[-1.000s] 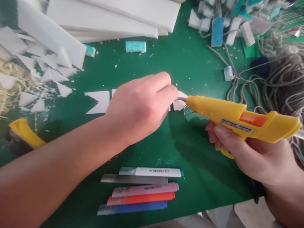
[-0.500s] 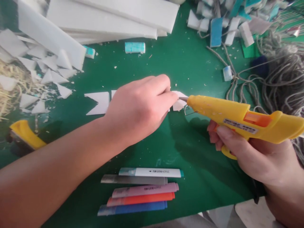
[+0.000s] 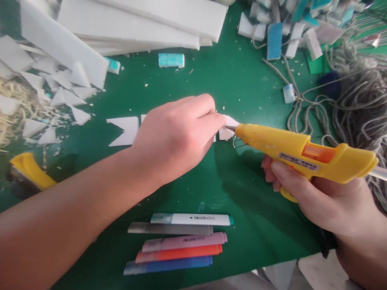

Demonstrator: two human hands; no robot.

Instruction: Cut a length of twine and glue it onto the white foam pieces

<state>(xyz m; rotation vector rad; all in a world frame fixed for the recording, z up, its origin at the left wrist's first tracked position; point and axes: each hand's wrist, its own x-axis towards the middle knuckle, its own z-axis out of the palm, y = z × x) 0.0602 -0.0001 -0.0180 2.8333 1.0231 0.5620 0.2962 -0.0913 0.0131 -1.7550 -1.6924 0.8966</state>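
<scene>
My left hand (image 3: 178, 137) is curled closed over a small white foam piece (image 3: 229, 128) at the middle of the green mat (image 3: 242, 80), pinching it between the fingertips. My right hand (image 3: 314, 197) grips a yellow hot glue gun (image 3: 302, 151), a finger on its trigger. The metal nozzle points left and touches the white piece right at my left fingertips. A white notched foam flag shape (image 3: 123, 131) lies just left of my left hand, partly hidden behind it.
Several marker pens (image 3: 178, 241) lie in a row near the mat's front edge. White foam boards (image 3: 136, 24) and triangular offcuts (image 3: 60, 92) fill the back left. Grey cord (image 3: 356, 96) and blue-white foam blocks (image 3: 278, 32) pile at the right. A yellow-handled tool (image 3: 30, 171) sits left.
The glue gun has shifted slightly left, its nozzle now closer against the white piece. My left hand has barely moved.
</scene>
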